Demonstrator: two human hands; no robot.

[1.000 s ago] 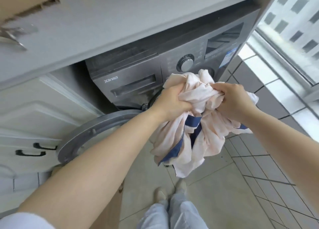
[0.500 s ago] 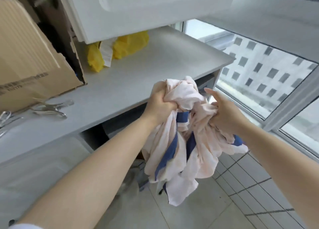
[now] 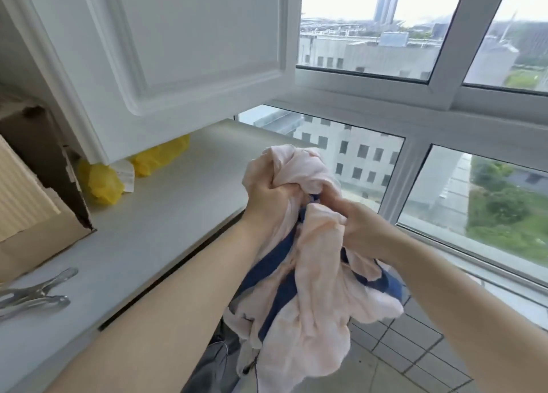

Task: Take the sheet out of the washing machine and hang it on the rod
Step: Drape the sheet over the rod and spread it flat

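Both hands' grip—left hand point(image 3: 267, 191), right hand point(image 3: 360, 229)—clenches the bunched sheet point(image 3: 308, 289), which hangs below.

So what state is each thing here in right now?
sheet: bunched up, held in the air, not hung.
left hand: grip closed on the sheet's top.
right hand: pinching a fold.
cabinet door: shut.
metal clips: lying on the counter.
yellow bag: crumpled.
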